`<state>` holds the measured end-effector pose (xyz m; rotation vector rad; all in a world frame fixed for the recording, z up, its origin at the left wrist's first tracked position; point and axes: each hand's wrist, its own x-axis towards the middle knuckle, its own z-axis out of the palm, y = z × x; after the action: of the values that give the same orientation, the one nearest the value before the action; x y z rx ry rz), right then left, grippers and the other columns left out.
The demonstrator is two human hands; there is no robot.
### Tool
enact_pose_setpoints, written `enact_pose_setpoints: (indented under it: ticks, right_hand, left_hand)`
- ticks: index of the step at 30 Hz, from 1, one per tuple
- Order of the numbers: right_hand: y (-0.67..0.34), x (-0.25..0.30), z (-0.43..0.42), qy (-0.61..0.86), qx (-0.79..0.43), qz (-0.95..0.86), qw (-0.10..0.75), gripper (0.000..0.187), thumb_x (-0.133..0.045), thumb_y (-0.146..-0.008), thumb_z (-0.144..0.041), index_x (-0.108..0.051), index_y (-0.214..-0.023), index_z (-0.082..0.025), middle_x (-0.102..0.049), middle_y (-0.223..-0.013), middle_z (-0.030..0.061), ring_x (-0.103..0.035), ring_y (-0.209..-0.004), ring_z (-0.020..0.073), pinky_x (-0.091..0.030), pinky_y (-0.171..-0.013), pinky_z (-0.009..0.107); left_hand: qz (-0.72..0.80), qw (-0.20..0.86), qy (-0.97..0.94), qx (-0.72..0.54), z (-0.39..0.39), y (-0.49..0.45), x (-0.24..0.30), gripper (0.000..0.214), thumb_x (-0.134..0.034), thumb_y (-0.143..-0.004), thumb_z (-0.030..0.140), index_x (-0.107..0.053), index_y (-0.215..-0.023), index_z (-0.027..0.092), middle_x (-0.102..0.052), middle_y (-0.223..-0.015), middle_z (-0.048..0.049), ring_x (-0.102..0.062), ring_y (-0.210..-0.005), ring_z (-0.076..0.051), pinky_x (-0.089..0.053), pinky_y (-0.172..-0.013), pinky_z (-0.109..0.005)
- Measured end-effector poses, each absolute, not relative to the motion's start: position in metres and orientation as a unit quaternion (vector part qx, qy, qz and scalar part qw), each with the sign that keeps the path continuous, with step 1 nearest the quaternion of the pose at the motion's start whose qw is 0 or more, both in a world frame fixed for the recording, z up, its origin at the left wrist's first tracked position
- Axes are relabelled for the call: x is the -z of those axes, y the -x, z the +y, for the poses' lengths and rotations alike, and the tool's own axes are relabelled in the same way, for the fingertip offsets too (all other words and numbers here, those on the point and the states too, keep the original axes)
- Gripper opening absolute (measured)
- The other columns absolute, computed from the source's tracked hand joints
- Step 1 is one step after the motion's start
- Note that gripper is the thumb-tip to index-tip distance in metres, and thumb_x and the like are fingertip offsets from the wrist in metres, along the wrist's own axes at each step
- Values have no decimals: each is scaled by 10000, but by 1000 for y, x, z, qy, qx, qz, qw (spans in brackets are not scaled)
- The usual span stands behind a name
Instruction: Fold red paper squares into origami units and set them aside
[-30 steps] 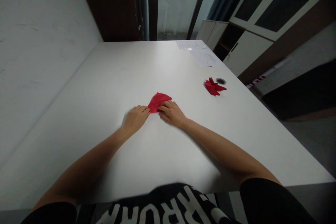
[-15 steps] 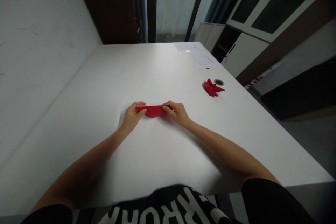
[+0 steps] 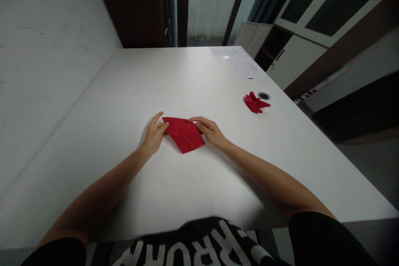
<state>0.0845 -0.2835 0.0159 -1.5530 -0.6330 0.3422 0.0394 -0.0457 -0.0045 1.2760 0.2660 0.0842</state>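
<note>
A red sheet of paper (image 3: 183,135), creased and roughly square, is spread between my hands just above or on the white table, one corner pointing toward me. My left hand (image 3: 155,132) pinches its left edge between thumb and fingers, with the index finger stretched up and away. At the right edge, my right hand (image 3: 208,130) grips the paper, its index finger lying along the upper side. Some fingertips of both hands are hidden behind the sheet.
Folded red paper pieces (image 3: 255,102) lie at the right beside a round cable hole (image 3: 264,96) in the white table (image 3: 140,83). Printed sheets (image 3: 243,66) are at the far right corner. A wall (image 3: 56,50) borders the table's left side.
The red paper has gone from a narrow folded strip to an opened-out sheet. My left index finger has lifted off it, and the view has shifted slightly.
</note>
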Motion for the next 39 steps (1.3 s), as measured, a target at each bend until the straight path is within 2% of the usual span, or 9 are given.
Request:
enact_pose_setpoints:
  ticks: [4,7,11,15,21,25,30,34,39]
  right_hand:
    - [-86,-19,-290,703,-83,-417,569,306,-448,-1011,-270,-684,-1203,-237,-704,-1104,62,-658,-943,168,-550,-841,332]
    - [-88,-16,-292,747,25,-491,447,323,-489,-1000,-242,-667,-1269,-267,-636,-1279,106,-595,-1167,224,-528,-971,417]
    - [-88,-10,-292,766,110,-563,291,285,-571,-984,-273,-696,-1238,-305,-498,-1496,92,-442,-1389,280,-471,-1077,501]
    - [-87,-8,-291,733,126,-635,208,332,-517,-1015,-203,-651,-1302,-302,-581,-1447,56,-443,-1417,244,-451,-1108,486]
    - [-86,0,-285,719,96,-664,183,325,-529,-1007,-174,-670,-1281,-276,-664,-1339,79,-554,-1320,225,-461,-1087,460]
    - [-88,8,-286,754,73,-630,174,316,-551,-997,-238,-666,-1292,-242,-687,-1291,98,-621,-1232,230,-505,-1036,425]
    - [-93,10,-292,796,64,-579,166,317,-558,-983,-271,-661,-1278,-216,-640,-1359,117,-603,-1258,248,-500,-1059,432]
    - [-95,10,-293,813,55,-549,185,263,-578,-958,-235,-690,-1194,-214,-644,-1349,110,-615,-1240,246,-506,-1056,428]
    - [-93,7,-290,810,48,-536,233,202,-571,-967,-255,-725,-1087,-205,-675,-1283,121,-641,-1192,244,-514,-1033,423]
  left_hand:
    - [107,788,-607,-2,-40,-43,9,440,-714,-793,295,-619,-1209,192,-705,-886,-31,-649,-729,-132,-523,-679,-259]
    - [77,778,-624,19,-43,-40,6,252,-685,-812,294,-682,-1032,172,-709,-940,-42,-651,-786,-137,-526,-713,-260]
    - [23,765,-642,45,-50,-35,2,261,-677,-822,270,-704,-1063,174,-721,-1071,-60,-665,-939,-173,-536,-843,-301]
    - [1,743,-668,48,-51,-35,4,422,-705,-782,211,-663,-1201,186,-706,-1201,-90,-660,-1079,-215,-529,-944,-360]
    - [-9,646,-763,-21,-46,-41,18,426,-608,-830,182,-637,-1255,205,-668,-1269,-97,-673,-1083,-207,-532,-994,-400]
    - [-66,520,-847,-83,-42,-38,11,346,-497,-855,133,-701,-1119,223,-625,-1348,-63,-589,-1247,-209,-447,-1115,-405]
    - [-136,390,-909,-49,-34,-28,-5,319,-491,-842,125,-723,-1028,240,-735,-1100,-31,-652,-1063,-215,-472,-1038,-406]
    - [-212,323,-922,-24,-33,-23,-9,205,-587,-886,283,-714,-1044,249,-739,-1108,-39,-643,-1072,-246,-402,-1088,-460]
    - [-267,246,-931,-26,-38,-17,-11,360,-726,-807,495,-712,-1094,277,-681,-1242,-57,-592,-1163,-287,-311,-1140,-500]
